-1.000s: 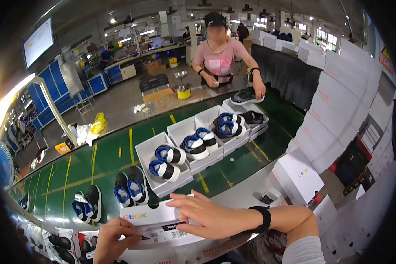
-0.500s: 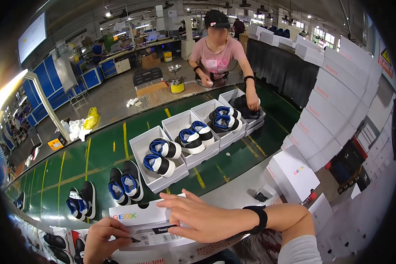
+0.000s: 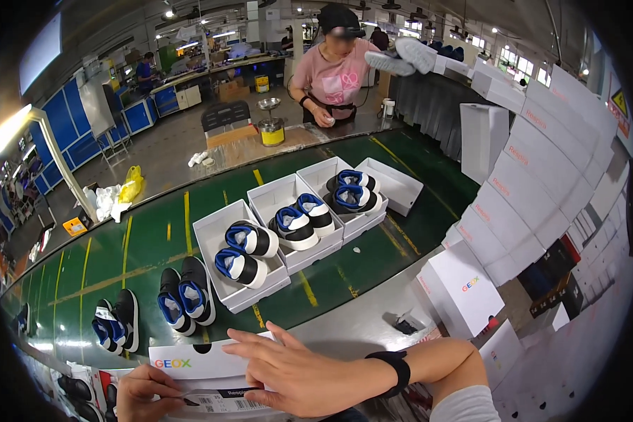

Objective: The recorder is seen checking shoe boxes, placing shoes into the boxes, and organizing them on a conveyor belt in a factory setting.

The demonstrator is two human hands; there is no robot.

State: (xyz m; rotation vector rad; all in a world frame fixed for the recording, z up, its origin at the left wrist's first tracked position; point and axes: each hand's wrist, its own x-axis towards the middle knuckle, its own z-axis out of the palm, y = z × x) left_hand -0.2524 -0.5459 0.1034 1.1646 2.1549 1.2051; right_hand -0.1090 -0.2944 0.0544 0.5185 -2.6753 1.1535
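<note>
On the green belt's (image 3: 148, 243) near side, a white shoebox (image 3: 214, 362); left hand (image 3: 146, 395) pinching its label (image 3: 221, 402), right hand (image 3: 299, 373) spread across it, apart; uneven tugging could crease the label.

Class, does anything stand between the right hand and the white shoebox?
Perhaps only the printed label: the right hand overlaps its right end while the left hand pinches the other. Higher up, nothing visible lies between its fingers and the white shoebox.
</note>
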